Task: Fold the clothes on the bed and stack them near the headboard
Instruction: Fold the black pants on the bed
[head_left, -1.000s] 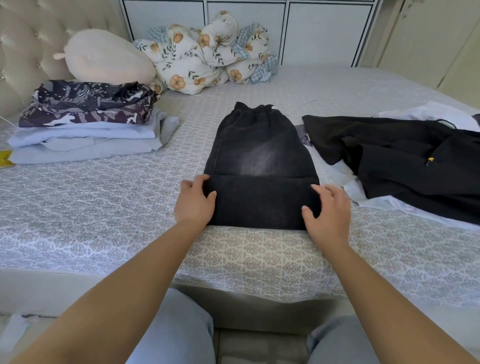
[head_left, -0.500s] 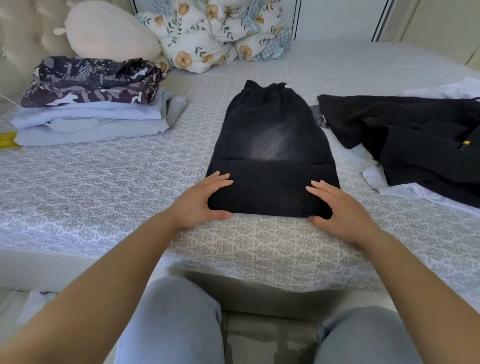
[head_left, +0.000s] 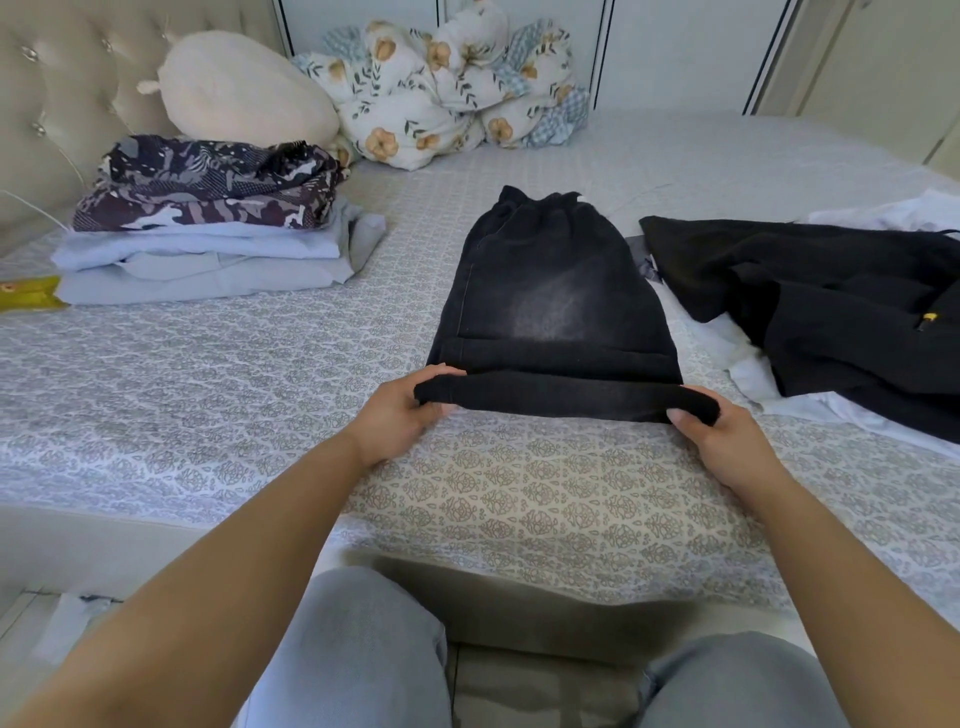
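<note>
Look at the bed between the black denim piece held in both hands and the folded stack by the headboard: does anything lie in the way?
Nothing visible does. The left hand and right hand grip the near fold of the black denim piece. Only bare patterned bedsheet lies between it and the folded stack.

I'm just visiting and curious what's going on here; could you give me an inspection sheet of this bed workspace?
Surface: bed with grey patterned cover.
Job's things: black jeans, near folded edge lifted; folded stack by the headboard; black garment over white garment, unfolded.
Clutter: floral bundle, cream pillow, yellow packet.
Grippers: left hand and right hand each grip the jeans' fold.
Cables: thin white cord.
Surroundings: white cabinets.
</note>
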